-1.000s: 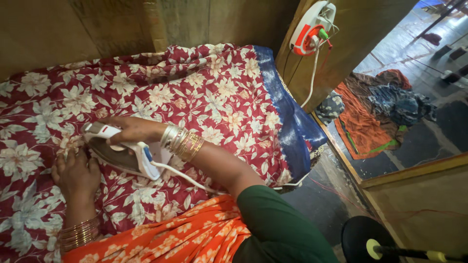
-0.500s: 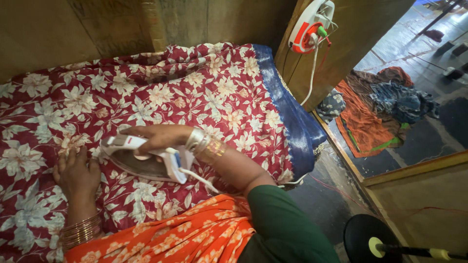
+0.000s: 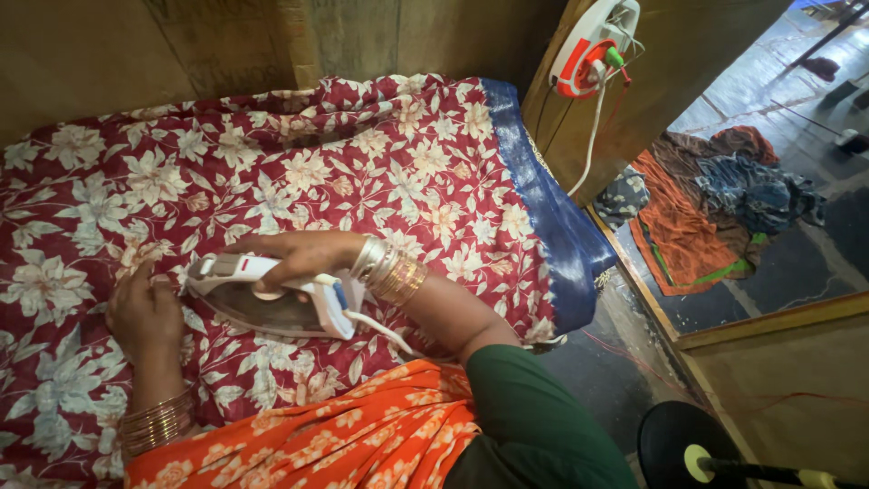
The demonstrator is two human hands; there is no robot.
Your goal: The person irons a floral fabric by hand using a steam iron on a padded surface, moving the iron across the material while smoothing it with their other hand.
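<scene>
Ironing the floral cloth, one hand steering, one hand smoothing.

My right hand [image 3: 299, 256] is clenched round the handle of the white iron [image 3: 272, 294], which sits flat on the maroon flowered cloth [image 3: 362, 172] near me. My left hand [image 3: 145, 312] lies open, pressing the fabric just left of the iron's tip. I judge it best to hold the cloth taut, fingers off the soleplate, and mind the cord [image 3: 376, 328].

Iron [image 3: 272, 303] further right across cloth [image 3: 362, 181]
</scene>
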